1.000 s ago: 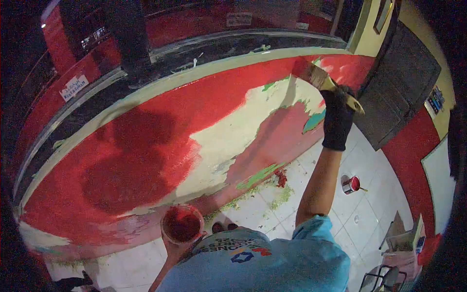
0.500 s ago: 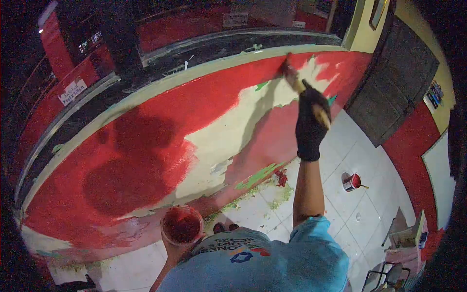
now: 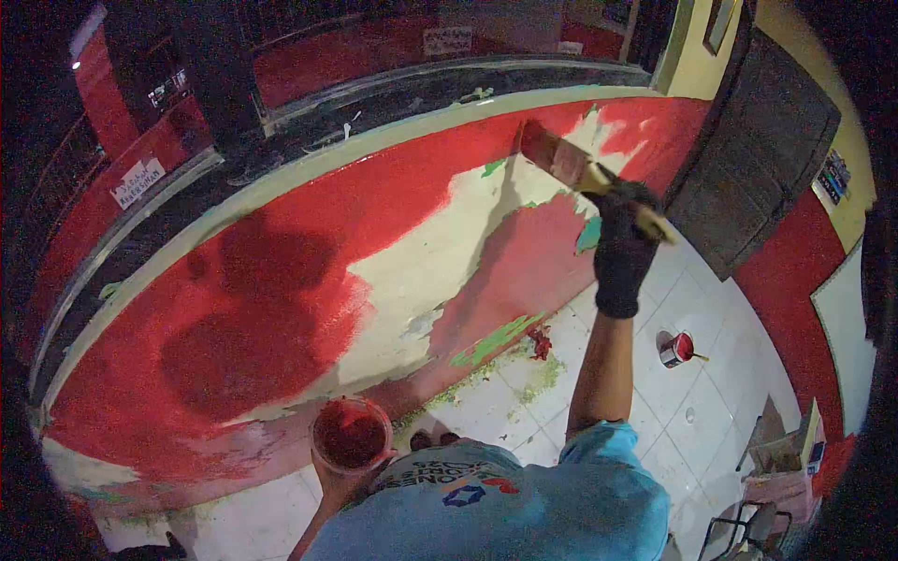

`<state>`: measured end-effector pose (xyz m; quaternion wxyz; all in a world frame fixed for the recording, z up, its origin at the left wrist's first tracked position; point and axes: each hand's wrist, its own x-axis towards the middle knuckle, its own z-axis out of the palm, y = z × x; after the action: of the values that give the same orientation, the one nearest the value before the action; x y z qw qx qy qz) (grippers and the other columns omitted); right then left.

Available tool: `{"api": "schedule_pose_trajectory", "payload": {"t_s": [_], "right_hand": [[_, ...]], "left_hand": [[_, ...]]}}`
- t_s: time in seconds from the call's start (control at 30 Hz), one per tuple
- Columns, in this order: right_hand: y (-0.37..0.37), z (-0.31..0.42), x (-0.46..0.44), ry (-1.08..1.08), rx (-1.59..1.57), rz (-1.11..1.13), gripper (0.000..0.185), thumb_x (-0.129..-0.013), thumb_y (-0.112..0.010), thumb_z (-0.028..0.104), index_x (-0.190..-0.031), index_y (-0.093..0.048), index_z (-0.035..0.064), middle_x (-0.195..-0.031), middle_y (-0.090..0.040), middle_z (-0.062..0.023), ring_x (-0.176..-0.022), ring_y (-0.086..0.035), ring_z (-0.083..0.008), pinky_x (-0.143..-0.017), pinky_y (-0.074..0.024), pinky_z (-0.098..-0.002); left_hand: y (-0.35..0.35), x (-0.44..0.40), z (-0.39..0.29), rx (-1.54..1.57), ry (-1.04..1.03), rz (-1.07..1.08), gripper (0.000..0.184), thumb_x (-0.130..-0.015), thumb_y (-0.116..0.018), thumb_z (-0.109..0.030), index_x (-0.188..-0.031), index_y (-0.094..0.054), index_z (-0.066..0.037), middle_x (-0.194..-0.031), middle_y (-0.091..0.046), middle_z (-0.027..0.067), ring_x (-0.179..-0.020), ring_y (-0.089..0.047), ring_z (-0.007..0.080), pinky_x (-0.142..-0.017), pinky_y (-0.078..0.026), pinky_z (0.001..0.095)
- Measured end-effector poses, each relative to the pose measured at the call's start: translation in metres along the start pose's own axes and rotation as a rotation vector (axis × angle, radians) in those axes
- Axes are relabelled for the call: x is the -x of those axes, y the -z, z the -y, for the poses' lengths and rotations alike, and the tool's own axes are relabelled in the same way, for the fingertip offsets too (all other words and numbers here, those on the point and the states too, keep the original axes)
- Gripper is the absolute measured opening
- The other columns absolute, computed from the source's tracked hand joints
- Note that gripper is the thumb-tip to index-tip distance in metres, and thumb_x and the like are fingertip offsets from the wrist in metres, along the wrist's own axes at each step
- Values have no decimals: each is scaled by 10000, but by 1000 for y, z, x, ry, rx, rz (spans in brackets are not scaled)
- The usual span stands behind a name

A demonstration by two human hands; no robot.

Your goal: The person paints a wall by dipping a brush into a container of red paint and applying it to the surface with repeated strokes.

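Observation:
My right hand [image 3: 625, 248], in a black glove, is closed round the wooden handle of a wide paintbrush [image 3: 566, 161]. The brush's red-coated bristles point up and left at the upper part of the low wall [image 3: 426, 257], which is partly fresh red, partly cream and partly faded pink. Whether the bristle tips touch the wall I cannot tell. Low on the left, my bare left hand [image 3: 339, 479] holds a clear plastic tub of red paint [image 3: 352, 433] close to my body; its fingers are partly hidden by the tub.
A small paint can [image 3: 676, 350] with a brush in it stands on the white tiled floor [image 3: 655, 411]. Paint flakes [image 3: 538, 374] lie along the wall's foot. A dark door [image 3: 762, 154] is at the right. Cardboard and a black metal frame [image 3: 744, 533] sit at lower right.
My right hand has moved slightly right and down, and the brush has tilted further left, its bristles now lower on the wall. My left hand and the tub have stayed in place.

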<state>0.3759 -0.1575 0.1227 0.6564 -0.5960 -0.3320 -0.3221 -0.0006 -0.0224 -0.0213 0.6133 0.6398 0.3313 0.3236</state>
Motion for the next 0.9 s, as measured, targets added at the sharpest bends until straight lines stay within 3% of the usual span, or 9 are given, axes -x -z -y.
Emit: {"api": "schedule_pose_trajectory", "payload": {"t_s": [0.17,0.2,0.27,0.37,0.5,0.57,0.67,0.7,0.9], "right_hand": [[7,-34,-39,-219,-361,59,107,-809,-515,104,-798,-502,-1,-831,-532,-63,-811,-519,-163,-708,-431,-282],[14,-63,-46,61,-18,38,100,-809,-522,86,-880,-516,17,-825,-552,-49,-763,-543,-130,-680,-452,-258],[15,-62,-46,19,-118,-95,97,-807,-518,73,-886,-520,16,-833,-555,-54,-771,-543,-137,-690,-451,-258],[6,-47,-30,-54,-223,-221,107,-804,-510,45,-904,-528,13,-862,-563,-62,-792,-544,-154,-723,-439,-267],[-27,5,13,181,259,-66,99,-782,-539,52,-850,-564,-16,-847,-592,-64,-771,-535,-146,-730,-418,-266],[-27,16,22,20,-13,-65,96,-777,-546,54,-848,-567,-8,-841,-589,-70,-779,-533,-154,-733,-414,-269],[-4,-15,14,-149,-147,-99,130,-812,-533,121,-907,-505,37,-837,-512,-17,-765,-480,-92,-709,-408,-243],[1,-19,0,57,47,42,124,-824,-511,126,-908,-509,34,-833,-517,-24,-763,-487,-108,-708,-413,-260],[4,-42,-15,-106,-157,-145,161,-833,-495,162,-885,-528,13,-848,-542,-47,-794,-498,-136,-743,-408,-288]], "left_hand": [[-10,-1,-9,-51,-251,-80,910,-392,-852,-224,-1124,-349,-26,-992,-524,73,-869,-543,172,-763,-465,290],[-6,0,-4,-50,-252,-82,910,-392,-852,-224,-1124,-349,-26,-992,-524,73,-869,-543,172,-763,-465,290],[4,0,9,-47,-94,-5,917,-391,-853,-234,-1124,-346,-22,-1012,-515,78,-878,-539,170,-770,-462,299],[5,0,10,-108,-184,-52,938,-390,-852,-257,-1135,-335,-18,-1045,-497,83,-896,-533,178,-777,-457,301],[-13,4,-25,-100,-281,-97,938,-398,-848,-281,-1136,-333,-15,-1060,-491,93,-931,-519,186,-813,-438,321],[-15,6,-35,-41,-51,-58,963,-396,-844,-313,-1150,-326,-12,-1087,-478,96,-999,-482,199,-880,-386,335],[-8,1,-29,-252,-220,-5,942,-396,-850,-249,-1153,-329,-43,-1108,-455,100,-1011,-470,212,-858,-398,339],[-9,1,-30,-251,-215,-22,942,-396,-850,-249,-1153,-329,-43,-1108,-455,100,-1011,-470,212,-858,-398,339],[-7,3,-19,-166,-201,-30,934,-398,-848,-270,-1141,-332,-40,-1098,-458,104,-1006,-471,218,-865,-386,345]]}}
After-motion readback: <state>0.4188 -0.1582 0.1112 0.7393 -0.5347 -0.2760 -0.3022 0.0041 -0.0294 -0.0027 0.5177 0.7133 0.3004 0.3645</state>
